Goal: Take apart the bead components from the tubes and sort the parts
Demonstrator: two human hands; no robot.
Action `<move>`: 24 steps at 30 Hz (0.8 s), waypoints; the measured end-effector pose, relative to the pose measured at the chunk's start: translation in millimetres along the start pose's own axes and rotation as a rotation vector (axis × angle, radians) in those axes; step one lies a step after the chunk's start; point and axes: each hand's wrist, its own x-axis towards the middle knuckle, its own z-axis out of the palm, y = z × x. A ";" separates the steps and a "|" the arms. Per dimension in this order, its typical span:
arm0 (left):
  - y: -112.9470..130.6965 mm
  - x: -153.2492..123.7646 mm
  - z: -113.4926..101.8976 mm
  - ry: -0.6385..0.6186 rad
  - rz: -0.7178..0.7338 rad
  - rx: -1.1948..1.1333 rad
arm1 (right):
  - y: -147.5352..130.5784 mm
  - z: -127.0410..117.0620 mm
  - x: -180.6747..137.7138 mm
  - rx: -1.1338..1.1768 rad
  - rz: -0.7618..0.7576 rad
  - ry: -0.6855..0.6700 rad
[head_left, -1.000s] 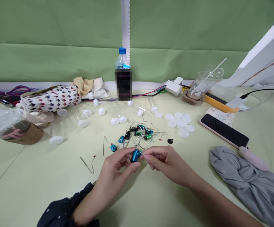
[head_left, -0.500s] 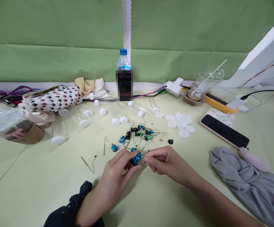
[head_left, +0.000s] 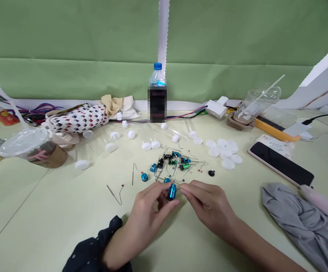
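Note:
My left hand pinches a blue cylindrical capacitor between thumb and fingers, holding it upright just above the pale green table. My right hand is closed in a pinch at the capacitor's thin wire leads, touching it from the right. Just beyond both hands lies a small pile of electronic parts: blue, green and black components with wire leads. A loose blue part and a bent wire component lie to the left.
Several clear tubes with white caps and loose white caps lie behind the pile. A water bottle, a patterned pouch, plastic cups, a phone and a grey cloth surround the area.
The capacitor has turned from tilted to upright and dropped lower between my hands. The camera has shifted left, so everything sits further right in view.

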 end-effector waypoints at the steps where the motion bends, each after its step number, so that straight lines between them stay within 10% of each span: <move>1: -0.7 -0.7 0.7 -0.001 0.003 0.003 | -0.3 0.1 0.1 0.004 0.020 0.014; 17: 5.7 -8.0 3.3 0.021 0.265 0.321 | 2.9 4.8 -1.2 0.022 0.355 -0.164; 24: 4.0 -5.0 -0.5 0.005 0.229 0.358 | 3.1 -1.8 4.9 0.205 0.250 -0.312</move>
